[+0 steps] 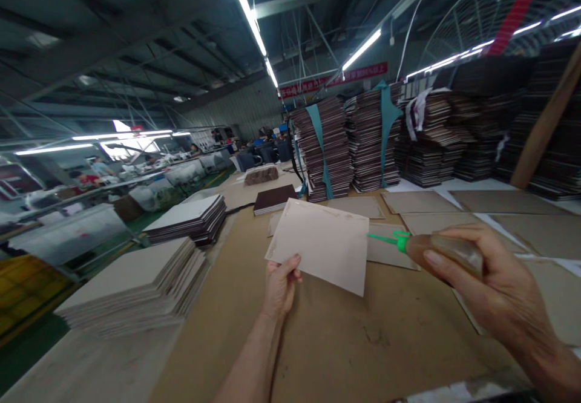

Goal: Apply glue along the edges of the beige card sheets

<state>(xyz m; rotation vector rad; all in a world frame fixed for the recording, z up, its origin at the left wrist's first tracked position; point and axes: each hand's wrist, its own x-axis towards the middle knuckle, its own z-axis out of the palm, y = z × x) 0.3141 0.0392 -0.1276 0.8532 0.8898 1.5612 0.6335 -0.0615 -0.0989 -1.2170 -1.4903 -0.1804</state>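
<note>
A pale beige rectangular board [324, 239] is held up over the table, tilted toward me. My left hand [282, 282] pinches its lower left edge, thumb on the near face. Faint wet-looking marks run along the board's upper edge. In my right hand [494, 288] lies a squeeze bottle [442, 255] of brownish liquid, gripped around its body. Its green nozzle [385, 238] points left, with the tip at or very near the board's right edge; whether they touch I cannot tell.
Stacked beige boards [131, 276] and a stack of dark-edged boards [190, 215] stand on the left. Flat boards [422, 202] lie across the right of the brown tabletop [345, 342]. Tall piles of dark panels [322, 149], some tied with teal strips, rise behind.
</note>
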